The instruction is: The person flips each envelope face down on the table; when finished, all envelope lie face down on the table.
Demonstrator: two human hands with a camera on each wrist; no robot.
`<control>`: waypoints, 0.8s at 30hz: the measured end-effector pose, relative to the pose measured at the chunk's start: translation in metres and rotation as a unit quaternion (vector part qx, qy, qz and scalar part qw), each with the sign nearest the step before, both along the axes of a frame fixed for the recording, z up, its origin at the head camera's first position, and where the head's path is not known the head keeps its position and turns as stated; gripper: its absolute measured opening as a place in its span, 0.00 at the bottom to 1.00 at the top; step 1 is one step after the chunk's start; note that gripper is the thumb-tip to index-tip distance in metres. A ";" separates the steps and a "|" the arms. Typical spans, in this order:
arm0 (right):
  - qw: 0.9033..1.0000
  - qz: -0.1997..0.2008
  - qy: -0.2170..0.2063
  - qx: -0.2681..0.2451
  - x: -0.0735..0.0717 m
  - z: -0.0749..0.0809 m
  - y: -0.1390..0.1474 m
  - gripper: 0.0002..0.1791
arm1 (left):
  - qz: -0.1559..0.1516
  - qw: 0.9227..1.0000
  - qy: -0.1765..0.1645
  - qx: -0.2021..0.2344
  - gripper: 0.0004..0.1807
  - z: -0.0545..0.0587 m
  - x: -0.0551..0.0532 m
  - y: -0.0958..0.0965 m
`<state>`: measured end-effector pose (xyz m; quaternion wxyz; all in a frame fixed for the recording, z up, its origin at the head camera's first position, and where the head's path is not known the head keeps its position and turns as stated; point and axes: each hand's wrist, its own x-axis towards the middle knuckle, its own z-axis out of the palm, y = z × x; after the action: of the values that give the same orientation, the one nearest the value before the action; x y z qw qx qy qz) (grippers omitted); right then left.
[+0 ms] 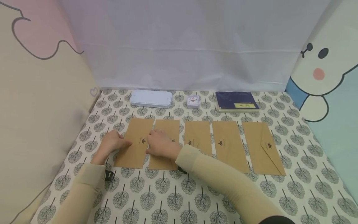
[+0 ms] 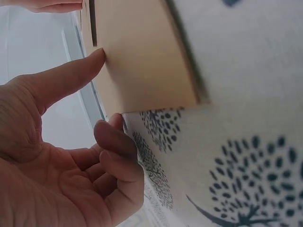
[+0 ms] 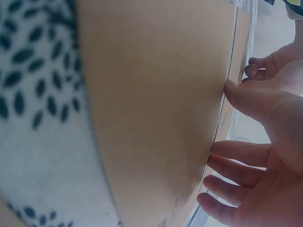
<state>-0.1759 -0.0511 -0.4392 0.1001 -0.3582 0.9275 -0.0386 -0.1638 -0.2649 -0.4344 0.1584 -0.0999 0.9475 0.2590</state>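
My left hand is at the left edge of the leftmost brown paper envelope. In the left wrist view the thumb lies straight with its tip on the envelope, while the other fingers bend loosely beside its edge. Over the neighbouring envelope is my right hand. The right wrist view shows its thumb and fingers spread, tips right at that envelope's long edge. Both envelopes lie flat, each with a small dark crown print; the right forearm partly covers the second.
More brown envelopes lie in a row to the right, the middle one partly behind my right sleeve. At the back stand a white case, a small clock and a dark blue book. A tree-patterned cloth covers the table.
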 end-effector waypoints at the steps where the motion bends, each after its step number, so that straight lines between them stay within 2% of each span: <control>1: 1.000 0.000 0.001 0.000 0.000 0.000 0.000 0.22 | -0.001 1.000 -0.001 0.002 0.24 0.000 0.000 0.000; 10: 1.000 -0.009 -0.002 -0.009 -0.001 -0.003 0.001 0.23 | -0.008 1.000 -0.003 0.006 0.25 -0.005 -0.001 -0.003; 15: 1.000 -0.005 0.001 -0.019 -0.003 -0.006 0.003 0.23 | -0.014 1.000 0.006 0.021 0.20 -0.003 -0.001 -0.010; 20: 0.999 -0.008 -0.002 -0.036 -0.004 -0.008 0.004 0.23 | -0.006 0.998 0.008 0.060 0.25 0.004 0.001 -0.016; 24: 0.999 -0.019 -0.012 -0.046 -0.006 -0.010 0.004 0.23 | 0.002 0.996 0.013 0.093 0.23 0.007 0.003 -0.018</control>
<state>-0.1820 -0.0467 -0.4494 0.0937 -0.3440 0.9302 -0.0874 -0.1603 -0.2830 -0.4270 0.1542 -0.0831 0.9211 0.3478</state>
